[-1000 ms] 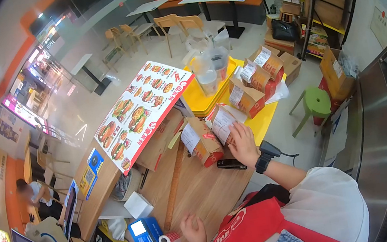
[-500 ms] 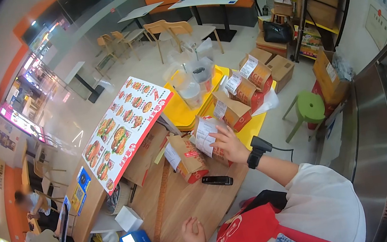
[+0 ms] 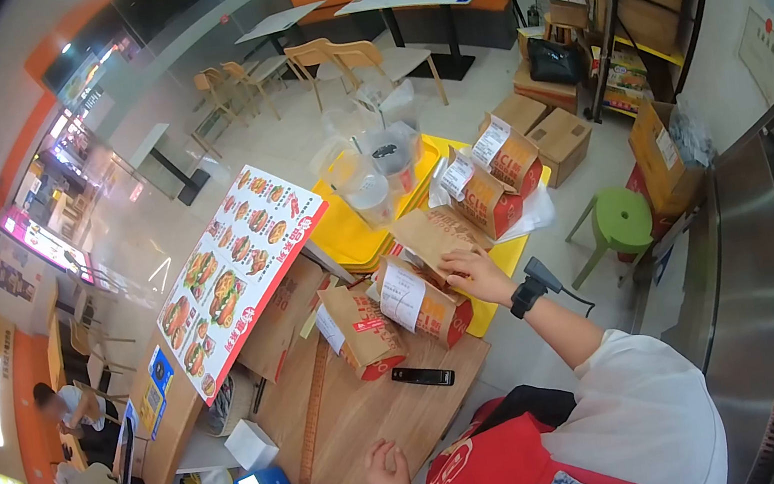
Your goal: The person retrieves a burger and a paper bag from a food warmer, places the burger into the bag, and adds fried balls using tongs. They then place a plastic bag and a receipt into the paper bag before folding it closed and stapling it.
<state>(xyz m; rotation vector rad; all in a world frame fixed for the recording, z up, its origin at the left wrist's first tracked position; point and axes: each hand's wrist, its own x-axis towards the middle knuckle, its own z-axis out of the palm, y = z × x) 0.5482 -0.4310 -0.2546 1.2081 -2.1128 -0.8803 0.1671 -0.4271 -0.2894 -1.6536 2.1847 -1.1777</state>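
My right hand (image 3: pixel 479 276), with a black band on its wrist, has its fingers on the near end of a brown paper takeout bag (image 3: pixel 434 234). That bag leans, and no receipt shows on it from here. Just left of it on the counter stand another takeout bag (image 3: pixel 444 314) with a white receipt and a third bag (image 3: pixel 366 331). Further back are two more receipt-bearing bags, the nearer bag (image 3: pixel 481 199) and the farther bag (image 3: pixel 508 160). Low in the view, my left hand (image 3: pixel 386 470) hangs over the counter's near edge, fingers loosely bent, holding nothing.
A black handheld device (image 3: pixel 422 376) lies before the bags on the wooden counter (image 3: pixel 365 423). Yellow trays (image 3: pixel 351 238) carry clear plastic cups (image 3: pixel 369 194). A menu board (image 3: pixel 239 265) slants at left; a green stool (image 3: pixel 616 228) stands at right.
My right hand has moved right, from the middle takeout bag to the one beside it. This bag has turned and its receipt is out of sight. My left hand stays low.
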